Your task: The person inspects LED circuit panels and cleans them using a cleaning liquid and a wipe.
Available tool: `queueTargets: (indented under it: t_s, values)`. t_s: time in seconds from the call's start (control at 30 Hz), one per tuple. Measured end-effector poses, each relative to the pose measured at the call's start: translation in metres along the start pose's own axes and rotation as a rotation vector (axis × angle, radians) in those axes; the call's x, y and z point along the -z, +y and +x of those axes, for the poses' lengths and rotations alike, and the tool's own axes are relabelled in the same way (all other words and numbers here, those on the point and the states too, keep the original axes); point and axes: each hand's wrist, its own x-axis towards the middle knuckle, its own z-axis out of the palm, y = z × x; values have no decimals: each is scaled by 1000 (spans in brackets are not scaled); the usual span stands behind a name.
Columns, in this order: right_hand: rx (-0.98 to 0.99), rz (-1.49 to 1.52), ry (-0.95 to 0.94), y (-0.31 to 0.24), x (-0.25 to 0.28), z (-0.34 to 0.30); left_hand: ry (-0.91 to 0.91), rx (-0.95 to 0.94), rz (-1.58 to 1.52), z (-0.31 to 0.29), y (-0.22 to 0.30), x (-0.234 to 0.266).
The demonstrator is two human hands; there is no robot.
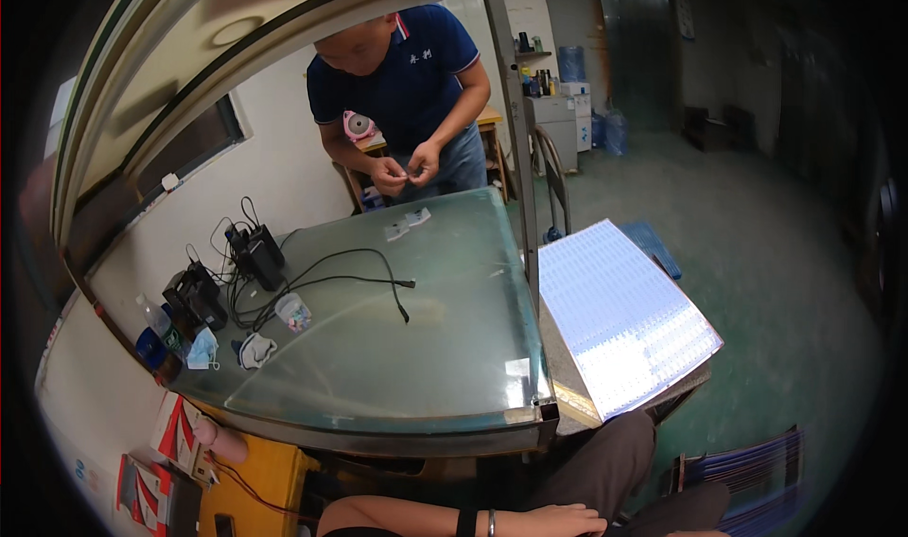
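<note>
My left hand (560,520) lies palm down on my dark trousers (605,466) at the lower edge, its fingers stretched out and holding nothing. A black band (466,522) and a silver bangle (491,522) are on that wrist. Only a thin sliver of skin shows at the bottom edge further right, perhaps my right hand; its fingers are hidden. Ahead of me stands a glass-topped table (378,376). Across it a person in a dark blue polo shirt (407,83) bends forward, both hands (405,173) pinching something too small to make out.
On the table are black power adapters (255,258), cables (359,253), a small cup of colourful bits (294,312), a bottle (156,319), a face mask (202,350) and small packets (407,223). A metal post (518,130) rises at its right. Beyond lies a bright patterned panel (629,319).
</note>
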Motion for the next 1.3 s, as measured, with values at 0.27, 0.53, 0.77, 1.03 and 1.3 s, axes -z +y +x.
queueTargets:
  t_s: [0.27, 0.53, 0.77, 1.03, 1.3]
  values:
    - [-143, 741, -247, 34, -5, 13, 13, -84, -56, 1, -21, -5]
    - [-201, 813, -174, 3, 15, 20, 76, -102, -89, -1, -32, -7]
    - [-226, 793, -142, 0, 14, 26, 71, -94, -80, 0, -33, -8]
    - [-222, 685, -127, -6, 17, 30, 115, -62, -73, -8, -29, -12]
    - [-206, 542, -168, -8, 26, 39, 331, 15, -200, -33, -25, 12]
